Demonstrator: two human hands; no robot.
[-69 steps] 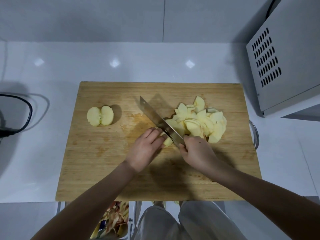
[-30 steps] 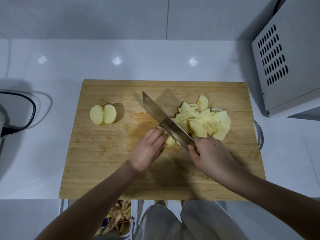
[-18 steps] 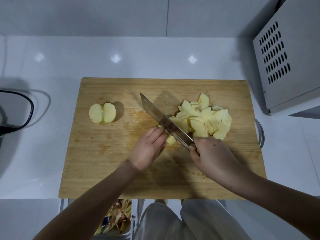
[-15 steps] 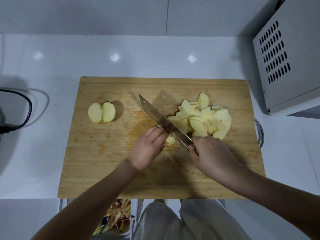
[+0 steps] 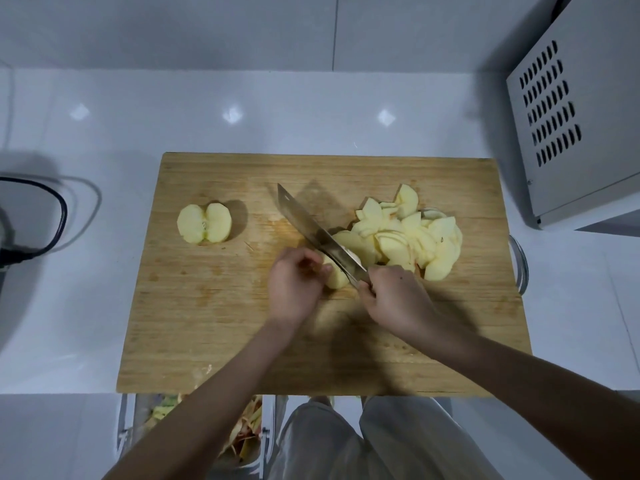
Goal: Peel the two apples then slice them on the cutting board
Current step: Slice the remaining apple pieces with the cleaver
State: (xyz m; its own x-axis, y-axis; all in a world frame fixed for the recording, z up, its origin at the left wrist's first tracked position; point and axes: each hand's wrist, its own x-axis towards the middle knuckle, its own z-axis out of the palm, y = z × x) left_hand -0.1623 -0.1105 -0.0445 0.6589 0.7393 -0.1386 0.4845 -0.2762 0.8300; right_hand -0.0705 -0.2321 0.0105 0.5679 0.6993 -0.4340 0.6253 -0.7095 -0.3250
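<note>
A wooden cutting board (image 5: 214, 327) lies on the white counter. At its middle my left hand (image 5: 294, 285) holds a small peeled apple piece (image 5: 336, 278) with curled fingers. My right hand (image 5: 394, 299) grips the handle of a cleaver (image 5: 311, 226). The blade runs up and to the left, and its edge sits against the right side of the piece. A pile of apple slices (image 5: 405, 237) lies just right of the blade. A peeled apple half (image 5: 204, 223), cut face up, rests on the board's left part.
A grey vented appliance (image 5: 581, 109) stands at the back right. A black cable (image 5: 41, 223) loops on the counter at the left. A bin with apple peels (image 5: 242, 445) sits below the counter's front edge. A metal ring (image 5: 519, 268) shows at the board's right side.
The cleaver has gone on cutting the held piece. My left fingers have curled back, so more of the piece shows beside the blade. The apple half has not moved.
</note>
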